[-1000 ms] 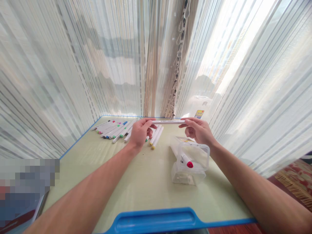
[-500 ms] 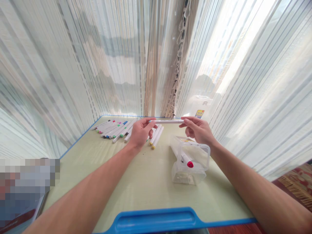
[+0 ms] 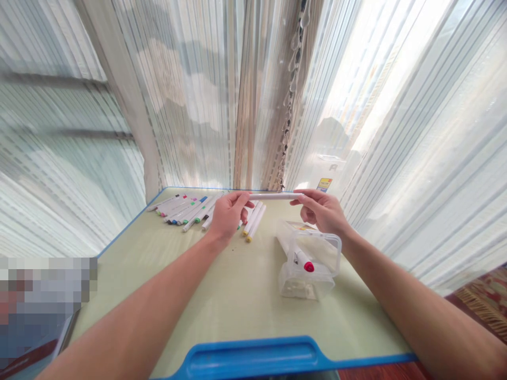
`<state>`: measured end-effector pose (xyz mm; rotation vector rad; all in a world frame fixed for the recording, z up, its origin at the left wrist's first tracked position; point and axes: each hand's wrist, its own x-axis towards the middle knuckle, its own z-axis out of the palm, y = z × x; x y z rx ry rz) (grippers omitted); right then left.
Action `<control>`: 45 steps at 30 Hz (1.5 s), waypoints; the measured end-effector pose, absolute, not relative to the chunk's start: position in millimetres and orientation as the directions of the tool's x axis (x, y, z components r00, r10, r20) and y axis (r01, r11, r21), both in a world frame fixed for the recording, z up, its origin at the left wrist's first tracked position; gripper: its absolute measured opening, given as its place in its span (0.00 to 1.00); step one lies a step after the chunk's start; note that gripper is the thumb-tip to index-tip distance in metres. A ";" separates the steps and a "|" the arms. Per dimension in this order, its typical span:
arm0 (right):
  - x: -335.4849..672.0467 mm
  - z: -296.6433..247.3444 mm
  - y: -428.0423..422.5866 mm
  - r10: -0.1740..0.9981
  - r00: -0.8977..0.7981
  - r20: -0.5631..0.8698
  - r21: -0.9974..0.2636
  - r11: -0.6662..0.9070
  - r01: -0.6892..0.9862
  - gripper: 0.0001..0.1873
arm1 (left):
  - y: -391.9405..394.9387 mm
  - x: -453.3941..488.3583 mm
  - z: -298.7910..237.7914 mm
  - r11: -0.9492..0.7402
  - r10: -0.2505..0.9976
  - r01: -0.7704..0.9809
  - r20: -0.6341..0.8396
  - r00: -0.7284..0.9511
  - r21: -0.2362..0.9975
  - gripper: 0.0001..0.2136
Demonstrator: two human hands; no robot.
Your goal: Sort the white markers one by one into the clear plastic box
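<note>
A white marker pen [image 3: 274, 196] is held level above the far part of the table, one end pinched in my left hand [image 3: 228, 214], the other end in my right hand [image 3: 322, 211]. Both hands have fingers closed on its ends. Beneath my left hand lie two yellow-tipped markers [image 3: 254, 222], and a row of several white markers with coloured caps [image 3: 182, 208] stretches to the left. Below my right hand stands a clear plastic case [image 3: 311, 261] holding a red-capped marker [image 3: 304, 261].
The pale green tabletop [image 3: 222, 295] has a blue rim with a blue handle [image 3: 253, 359] at the near edge. Sheer striped curtains [image 3: 396, 132] surround the far and side edges. A blurred-out patch sits at lower left. A patterned rug [image 3: 483, 295] shows at right.
The hands and the marker have stayed almost still, lifted a touch. The curtain at left has shifted, uncovering a window frame.
</note>
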<state>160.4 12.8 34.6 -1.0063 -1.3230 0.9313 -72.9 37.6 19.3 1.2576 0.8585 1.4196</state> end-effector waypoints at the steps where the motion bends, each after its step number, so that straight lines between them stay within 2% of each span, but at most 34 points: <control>1: 160.1 34.6 12.8 0.948 0.047 0.314 -0.949 0.313 0.032 0.20 | 37.4 -72.8 19.2 -0.245 0.964 -0.217 0.261 0.046 0.945 0.13; 33: 161.8 31.6 15.4 0.948 0.054 0.313 -0.950 0.311 0.029 0.18 | 33.6 -72.7 16.7 -0.304 0.943 -0.118 0.316 0.101 0.945 0.18; 40: 158.7 33.3 13.1 0.946 0.030 0.322 -0.946 0.321 0.045 0.21 | 35.5 -72.0 14.8 -0.305 0.943 -0.101 0.315 0.107 0.947 0.16; 45: 156.4 36.2 11.4 0.954 0.046 0.298 -0.954 0.295 0.048 0.24 | 35.1 -71.2 14.0 -0.292 0.944 -0.108 0.305 0.125 0.950 0.18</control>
